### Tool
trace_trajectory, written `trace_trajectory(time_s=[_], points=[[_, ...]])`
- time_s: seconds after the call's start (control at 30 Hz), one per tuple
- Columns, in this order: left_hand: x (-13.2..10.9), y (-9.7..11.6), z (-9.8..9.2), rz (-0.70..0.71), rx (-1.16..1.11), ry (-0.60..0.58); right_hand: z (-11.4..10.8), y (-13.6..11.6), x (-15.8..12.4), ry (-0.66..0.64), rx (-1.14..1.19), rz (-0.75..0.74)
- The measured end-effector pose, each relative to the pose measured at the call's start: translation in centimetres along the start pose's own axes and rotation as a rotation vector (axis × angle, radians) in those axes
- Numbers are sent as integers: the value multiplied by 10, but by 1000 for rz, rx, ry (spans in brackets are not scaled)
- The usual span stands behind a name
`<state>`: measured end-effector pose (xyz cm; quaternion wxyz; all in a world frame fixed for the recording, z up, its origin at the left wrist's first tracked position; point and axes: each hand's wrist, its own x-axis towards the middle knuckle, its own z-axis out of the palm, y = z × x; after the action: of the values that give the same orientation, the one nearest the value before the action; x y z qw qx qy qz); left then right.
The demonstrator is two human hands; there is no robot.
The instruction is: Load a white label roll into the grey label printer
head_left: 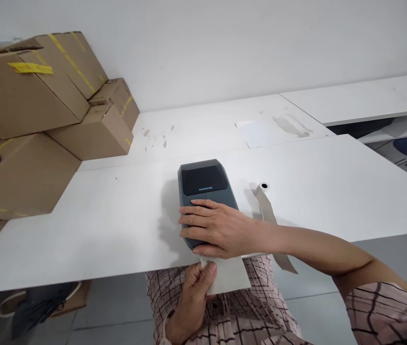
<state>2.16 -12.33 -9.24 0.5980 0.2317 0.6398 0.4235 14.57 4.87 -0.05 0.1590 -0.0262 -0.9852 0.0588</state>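
A dark grey label printer (203,187) stands near the front edge of the white table (117,225). My right hand (214,227) lies flat on top of the printer's front part, fingers stretched out to the left. A white label sheet (230,275) comes out of the printer's front and hangs past the table edge. My left hand (194,287), below the table edge, pinches the sheet's left side between thumb and fingers.
Stacked cardboard boxes (38,96) with yellow tape fill the left side of the table. A strip of backing paper (266,211) trails from a small roll core (264,185) right of the printer. A loose white sheet (261,132) lies further back. A lower white shelf (368,98) runs at right.
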Motion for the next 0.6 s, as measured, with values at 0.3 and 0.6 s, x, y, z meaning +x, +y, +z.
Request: trace_trajectory(time_s=[0.3,0.6], points=[[6,19,-4,296,182,-245,6,0,-18,376,249,489],[12,15,-7,364,206,-203,24,-12,-45,543,1082,1034]])
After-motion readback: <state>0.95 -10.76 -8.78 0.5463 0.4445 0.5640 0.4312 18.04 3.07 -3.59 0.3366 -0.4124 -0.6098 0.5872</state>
